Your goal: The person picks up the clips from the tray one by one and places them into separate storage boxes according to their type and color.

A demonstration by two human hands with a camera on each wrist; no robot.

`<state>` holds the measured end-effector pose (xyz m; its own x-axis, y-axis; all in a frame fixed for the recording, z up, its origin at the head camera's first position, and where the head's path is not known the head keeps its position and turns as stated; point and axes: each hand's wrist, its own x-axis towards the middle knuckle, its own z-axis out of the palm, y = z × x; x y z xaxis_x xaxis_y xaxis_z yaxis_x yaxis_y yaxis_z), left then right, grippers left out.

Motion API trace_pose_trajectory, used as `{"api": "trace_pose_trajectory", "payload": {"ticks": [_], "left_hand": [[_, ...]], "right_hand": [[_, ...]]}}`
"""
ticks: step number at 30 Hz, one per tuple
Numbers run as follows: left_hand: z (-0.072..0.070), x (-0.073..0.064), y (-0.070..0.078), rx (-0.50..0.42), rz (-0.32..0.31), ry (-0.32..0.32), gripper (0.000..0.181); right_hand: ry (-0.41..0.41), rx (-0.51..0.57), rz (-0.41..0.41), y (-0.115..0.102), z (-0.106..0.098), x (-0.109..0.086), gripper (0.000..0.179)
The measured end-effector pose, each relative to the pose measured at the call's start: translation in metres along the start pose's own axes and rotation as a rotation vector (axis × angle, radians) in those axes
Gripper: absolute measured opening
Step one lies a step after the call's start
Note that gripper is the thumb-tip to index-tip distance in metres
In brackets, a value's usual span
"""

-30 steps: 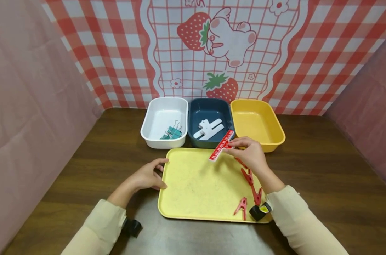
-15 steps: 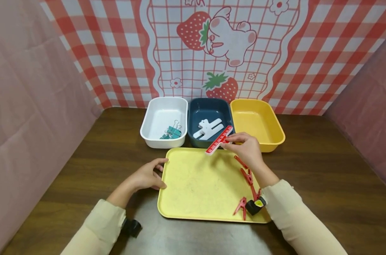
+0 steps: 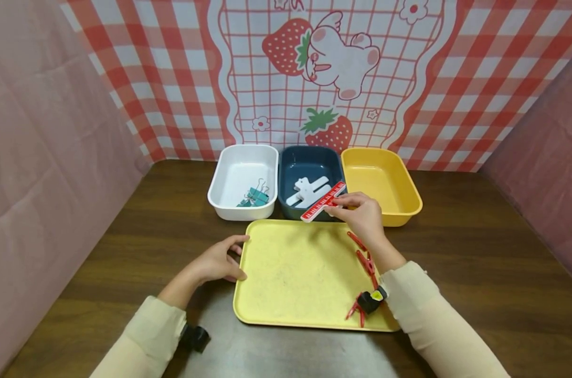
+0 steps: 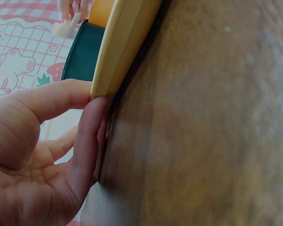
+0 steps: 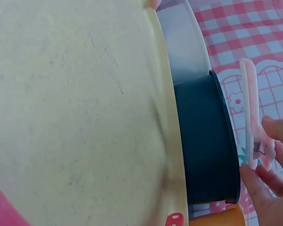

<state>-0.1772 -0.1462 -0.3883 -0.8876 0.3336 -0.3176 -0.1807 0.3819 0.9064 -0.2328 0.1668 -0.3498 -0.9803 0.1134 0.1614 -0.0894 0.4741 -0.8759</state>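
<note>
My right hand (image 3: 361, 212) pinches a red spring clip with a piano-key print (image 3: 324, 201). In the head view the clip overlaps the front rim of the dark blue bin (image 3: 290, 211); the right wrist view shows its pale side and coil spring. White clips (image 3: 309, 193), one with a bear shape, lie in that bin. My left hand (image 3: 220, 260) grips the left edge of the yellow tray (image 3: 290, 278), thumb and fingertips at its rim (image 4: 108, 61). Along the tray's right side lie several red clothespins (image 3: 365, 261), partly hidden by the right arm and its wrist camera.
A white bin (image 3: 224, 178) with teal binder clips (image 3: 255, 196) stands left of the dark bin, and a yellow bin (image 3: 411, 197) stands to its right. Checked cloth (image 3: 172, 79) hangs close behind them. The wooden table (image 3: 479, 236) extends on both sides.
My right hand has carried the piano-key clip away from me, from over the tray's far edge to over the dark bin's front rim. The left hand and the tray stay put.
</note>
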Motion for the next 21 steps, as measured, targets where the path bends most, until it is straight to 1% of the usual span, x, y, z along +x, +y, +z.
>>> {"api": "trace_pose_trajectory", "payload": {"ticks": [8,14,21], "left_hand": [[0.001,0.001,0.000,-0.002,-0.001,0.000,0.085],[0.001,0.002,-0.001,0.002,-0.014,0.002,0.084],[0.001,0.003,-0.001,0.002,-0.031,0.018,0.083]], "right_hand": [[0.020,-0.009,-0.012,-0.001,0.004,0.005,0.032],[0.035,-0.005,-0.004,0.000,0.007,0.010,0.032],[0.054,0.008,0.015,0.001,0.013,0.017,0.034]]}}
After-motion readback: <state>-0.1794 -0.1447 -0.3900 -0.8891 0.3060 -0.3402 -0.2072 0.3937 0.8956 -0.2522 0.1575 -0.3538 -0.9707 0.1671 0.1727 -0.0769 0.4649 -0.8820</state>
